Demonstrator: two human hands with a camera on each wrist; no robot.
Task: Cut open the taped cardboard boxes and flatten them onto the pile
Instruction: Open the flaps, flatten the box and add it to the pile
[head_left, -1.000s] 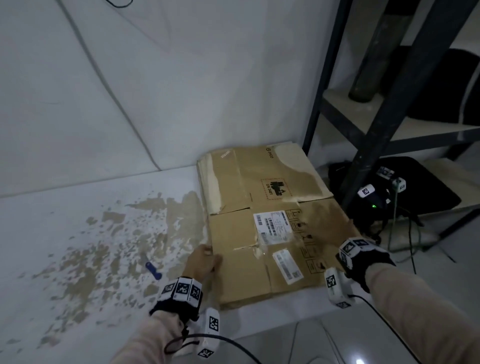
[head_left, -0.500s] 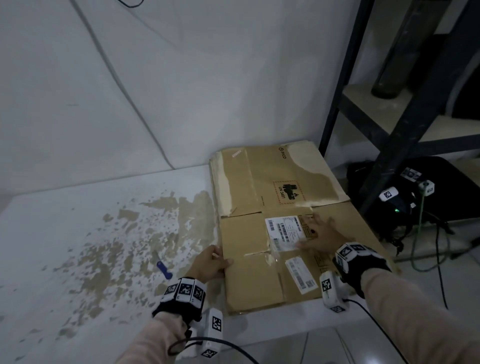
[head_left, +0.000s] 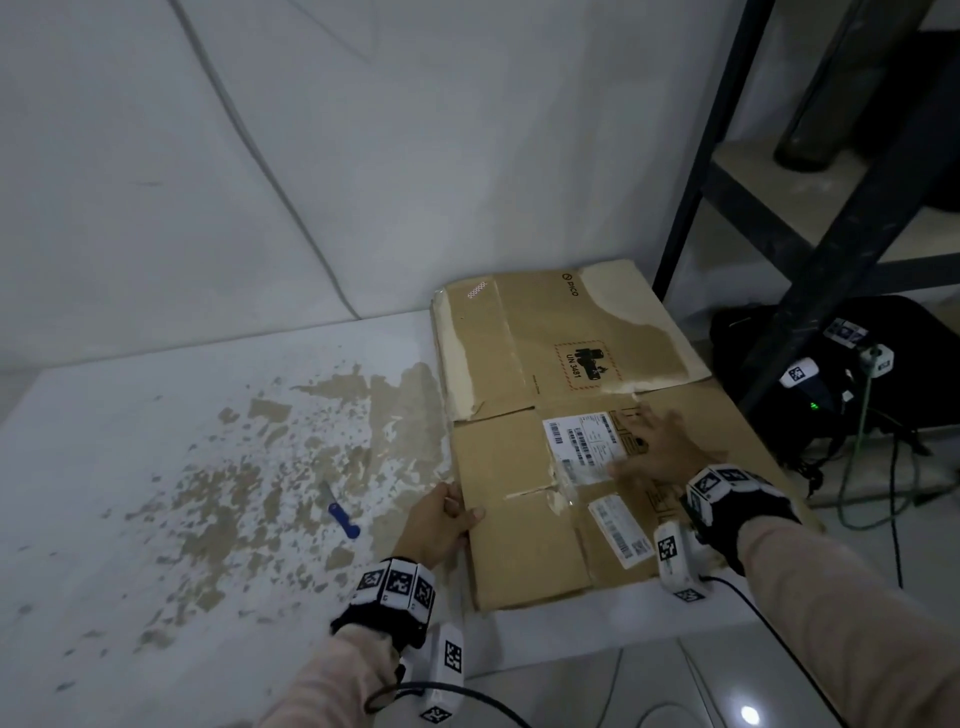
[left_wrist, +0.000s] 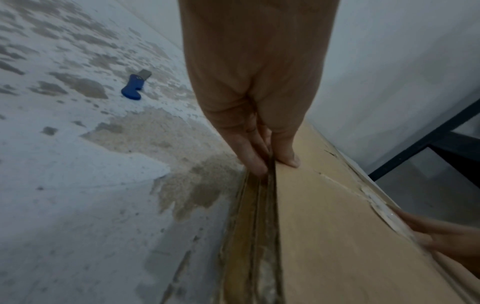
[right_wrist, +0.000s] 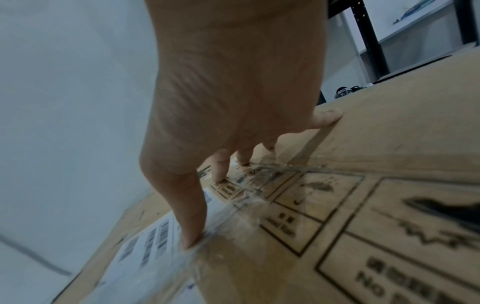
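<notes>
Flattened cardboard box (head_left: 550, 415) lies on bench (head_left: 156, 467), far right by wall. Left hand (head_left: 436, 525) pinches its left edge (thumb on top); right hand (head_left: 660, 447) presses flat w/ fingers spread.

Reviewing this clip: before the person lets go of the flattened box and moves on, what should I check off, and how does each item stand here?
1. Flattened brown cardboard box lies flat on the pile: ok.
2. Left hand pinches its left edge: ok.
3. Right hand presses fingers spread on top, beside the white shipping label: ok.
4. Blue-handled cutter on the white floor sheet, apart from both hands: ok.
5. Cutter blade retracted: not ok, a blade shows.
6. More taped boxes waiting: cannot tell.
</notes>
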